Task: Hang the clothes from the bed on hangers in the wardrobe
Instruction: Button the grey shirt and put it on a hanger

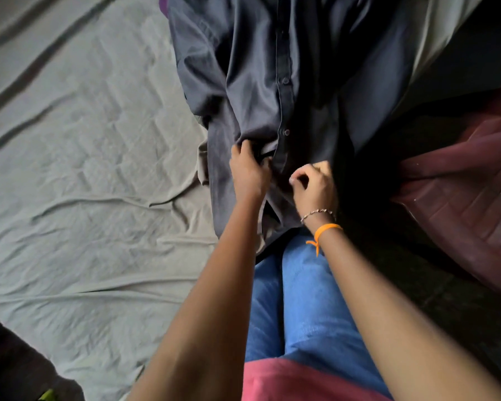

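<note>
Grey, creased sheeting [78, 157] covers the bed on the left, and the dark button-front shirt [272, 82] lies on it toward the right, spread lengthwise away from the person with its lower hem nearest them at the mattress edge. Next comes the left hand [248, 172], its fingers curled into a bunch of cloth just left of the placket, and close beside it the right hand [313, 183], thumb and forefinger drawn together over the placket edge, seemingly pinching it, though shadow hides the actual contact. Both hands sit close together at the lower front, so the step looks like working the buttons or gathering the garment before it goes on a hanger; which one, I cannot tell. Doing it well probably means holding the cloth taut with the left while the right works 1 button at a time, then lifting from the shoulders rather than the hem. At least 2 buttons [285, 80] show up the placket, apparently fastened. Its fabric is matte, soft and lightly rumpled. Further right a maroon quilted cover [469, 192] lies in shadow.
</note>
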Available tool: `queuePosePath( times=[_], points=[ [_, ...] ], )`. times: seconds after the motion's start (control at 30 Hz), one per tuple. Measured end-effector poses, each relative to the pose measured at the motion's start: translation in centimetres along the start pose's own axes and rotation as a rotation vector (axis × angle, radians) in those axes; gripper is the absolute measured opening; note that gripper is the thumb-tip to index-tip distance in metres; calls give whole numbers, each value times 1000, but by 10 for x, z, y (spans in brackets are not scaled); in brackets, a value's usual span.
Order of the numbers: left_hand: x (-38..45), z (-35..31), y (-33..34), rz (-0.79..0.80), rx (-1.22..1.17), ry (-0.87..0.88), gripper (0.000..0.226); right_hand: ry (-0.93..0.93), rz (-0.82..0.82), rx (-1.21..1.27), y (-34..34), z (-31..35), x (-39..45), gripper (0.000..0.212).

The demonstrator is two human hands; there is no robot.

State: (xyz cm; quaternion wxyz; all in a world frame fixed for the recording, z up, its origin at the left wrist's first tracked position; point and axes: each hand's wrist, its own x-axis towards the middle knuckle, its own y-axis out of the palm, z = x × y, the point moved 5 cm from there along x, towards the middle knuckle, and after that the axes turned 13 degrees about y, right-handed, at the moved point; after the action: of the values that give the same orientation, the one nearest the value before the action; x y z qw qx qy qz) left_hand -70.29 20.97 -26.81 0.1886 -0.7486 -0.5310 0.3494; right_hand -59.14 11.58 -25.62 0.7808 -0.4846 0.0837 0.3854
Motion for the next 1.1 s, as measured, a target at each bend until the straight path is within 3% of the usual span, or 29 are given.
queuePosePath(
  times=[0.13, 0.23, 0.3, 0.4, 0.5, 0.57, 0.67, 0.73, 0.77, 0.83, 0.9, 0.97, 1.1],
  points=[
    [16, -6, -7, -34, -152, -77, 16, 67, 125, 242, -15, 5, 25, 12],
    [8, -12, -7, -35, -325, -147, 9, 64, 205, -49, 3, 12, 14, 35],
    [-1, -12, -7, -54, -456, -190, 22, 76, 153, -116, 14, 16, 9, 39],
    [-13, -8, -4, -57, -764, -384, 27, 217, 95, 248, 9, 20, 12, 11],
    [-21, -5, -9, -135, -833, -485, 25, 386, 123, 640, -6, 15, 14, 30],
    [-24, -13, -16, -165, -719, -400, 21, 355, 146, 645, -14, 17, 13, 31],
    [-32, -29, -32, -178, -456, -167, 14, 136, 215, 282, -6, 31, 0, 9],
    [-41, -38, -43, -183, -313, 2, 12, 25, 216, 27, 11, 34, -12, 40],
    [-46, -39, -47, -175, -248, 77, 15, 21, 172, -14, 14, 36, -14, 42],
    [-56, -36, -53, -164, -149, 174, 24, 71, 89, 37, 13, 38, -11, 27],
    [-65, -26, -57, -154, -91, 189, 32, 184, 78, 105, 7, 30, 1, 16],
    [-70, -11, -60, -152, -127, 126, 35, 227, 95, 172, -4, 19, 8, 17],
    [-76, -9, -54, -65, -327, 19, 32, 155, 23, 319, -29, 6, 2, 11]
  ],
)
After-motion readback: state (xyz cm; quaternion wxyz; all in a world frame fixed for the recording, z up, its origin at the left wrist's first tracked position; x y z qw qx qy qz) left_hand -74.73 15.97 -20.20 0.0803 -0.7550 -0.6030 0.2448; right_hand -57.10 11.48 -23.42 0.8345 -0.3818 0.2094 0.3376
